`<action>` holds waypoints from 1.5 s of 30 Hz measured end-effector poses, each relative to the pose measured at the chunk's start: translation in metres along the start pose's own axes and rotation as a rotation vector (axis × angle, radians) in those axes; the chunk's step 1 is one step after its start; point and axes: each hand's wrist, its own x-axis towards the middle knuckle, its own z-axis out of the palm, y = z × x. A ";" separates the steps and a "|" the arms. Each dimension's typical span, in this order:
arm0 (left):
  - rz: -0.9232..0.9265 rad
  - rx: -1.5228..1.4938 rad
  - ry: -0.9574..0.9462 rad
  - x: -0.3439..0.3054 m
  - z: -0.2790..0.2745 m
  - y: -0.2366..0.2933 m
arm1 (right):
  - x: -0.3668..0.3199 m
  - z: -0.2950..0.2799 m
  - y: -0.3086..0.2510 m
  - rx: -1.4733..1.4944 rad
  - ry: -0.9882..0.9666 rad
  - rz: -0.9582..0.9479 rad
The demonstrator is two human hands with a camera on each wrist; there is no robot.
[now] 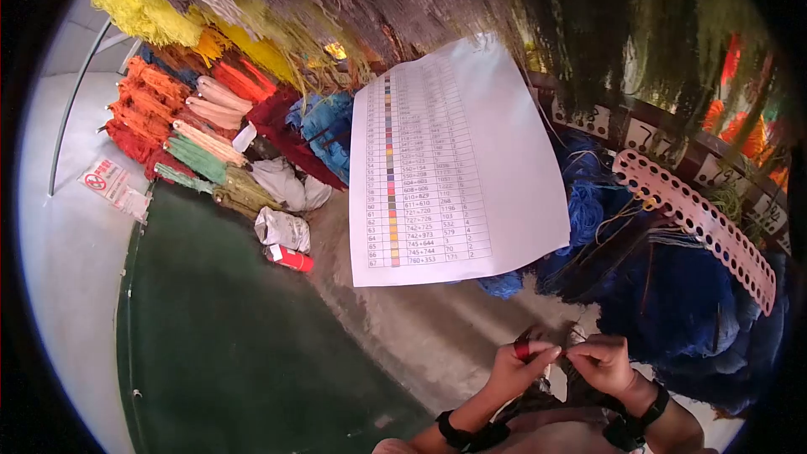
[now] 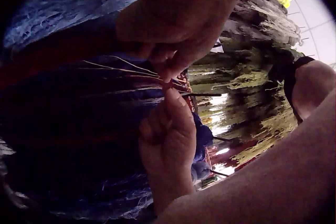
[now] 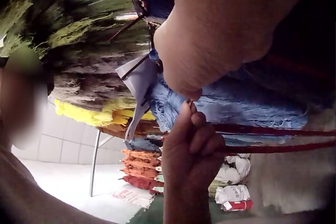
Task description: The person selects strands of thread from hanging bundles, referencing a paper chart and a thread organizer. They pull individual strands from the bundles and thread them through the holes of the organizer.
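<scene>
Dark red thread [image 1: 525,348] loops over the fingers of my left hand [image 1: 514,372]. Thumb and forefinger of that hand pinch it. My right hand [image 1: 603,363] meets the left fingertip to fingertip, its thumb and forefinger pinching at the same spot. In the right wrist view, two dark red strands [image 3: 283,129] trail away from the left hand. Thin pale threads [image 2: 126,69] converge near the pinched fingertips in the left wrist view. What lies right between the fingertips is mostly hidden.
A printed colour-number sheet [image 1: 521,176] hangs ahead, above my hands. To the right, a pink card with punched holes [image 1: 698,223] lies against dark blue yarn hanks [image 1: 681,294]. Grey and olive hanks hang overhead. Orange hanks [image 1: 143,101] and a white bag [image 1: 283,229] are at left.
</scene>
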 end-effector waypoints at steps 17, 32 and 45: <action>0.103 0.057 -0.097 -0.015 0.003 0.002 | -0.026 0.003 -0.016 -0.094 0.098 -0.074; 0.219 0.100 -0.332 -0.048 0.036 0.014 | -0.098 -0.011 -0.061 -0.306 0.179 -0.062; 0.112 0.091 -0.501 -0.056 0.078 0.022 | -0.137 -0.039 -0.064 -0.292 0.280 0.030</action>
